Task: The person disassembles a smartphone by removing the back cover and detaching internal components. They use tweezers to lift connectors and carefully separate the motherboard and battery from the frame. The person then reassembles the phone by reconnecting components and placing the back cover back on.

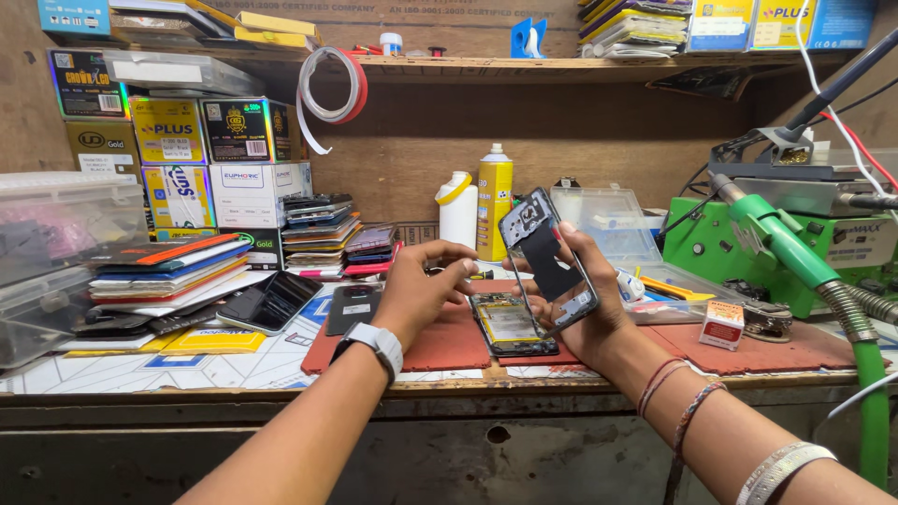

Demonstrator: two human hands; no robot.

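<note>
Cluttered repair shelves and stacked boxes back a wooden worktop covered with reddish mats.

Raised above that surface, the right hand is closed around a stripped phone frame, thumb on one long edge and fingers behind the other, so the dark inner side tilts toward the camera. The left hand hovers just beside it with fingers curled and the fingertips drawn toward the thumb; it may be pinching something very small, but that cannot be told from here. A white watch sits on that wrist, and thread bands circle the right forearm.

Directly below the hands, an opened phone body with a yellowish battery lies flat on the red mat. Another dark phone lies to the left, near a pile of phone covers. Behind stand a white bottle and a yellow spray can, then a clear plastic box. A green soldering station and its green hose fill the right side, with a small red-and-white carton in front.

As a judgement, the work looks like mid-disassembly or inspection of the frame, apart from the body on the mat. A following move would call for a steady grip by the frame's edges and fine fingertip control from the left hand.
</note>
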